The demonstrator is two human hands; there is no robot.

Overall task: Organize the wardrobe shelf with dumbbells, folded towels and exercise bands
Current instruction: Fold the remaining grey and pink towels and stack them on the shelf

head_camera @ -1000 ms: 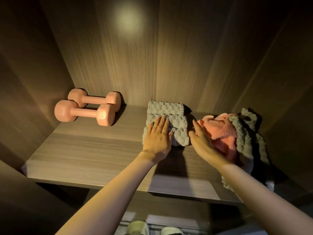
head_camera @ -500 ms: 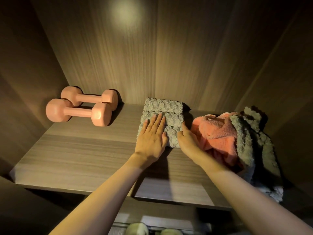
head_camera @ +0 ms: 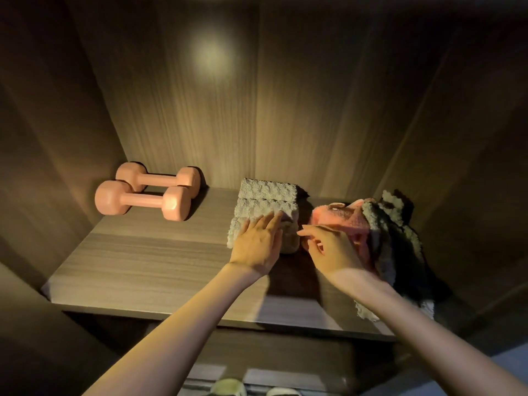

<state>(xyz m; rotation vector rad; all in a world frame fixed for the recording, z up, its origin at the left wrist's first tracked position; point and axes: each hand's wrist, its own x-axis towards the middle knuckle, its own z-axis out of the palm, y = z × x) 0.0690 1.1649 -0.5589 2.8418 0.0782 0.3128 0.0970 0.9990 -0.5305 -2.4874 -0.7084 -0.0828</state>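
The left hand [head_camera: 257, 244] lies flat, fingers straight, on the folded grey towel [head_camera: 265, 201] on the shelf [head_camera: 143, 258]. The right hand [head_camera: 331, 250], loosely curled and holding nothing, hovers nearest the crumpled pink towel [head_camera: 343, 217], just to its right.

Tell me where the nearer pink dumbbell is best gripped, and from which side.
Grip the nearer dumbbell round its thin middle bar, coming from above and the open front. It lies on its side along the shelf, both heads resting down, so the bar stands clear of the wood. The second dumbbell lies close behind it, which probably rules out reaching from the back.
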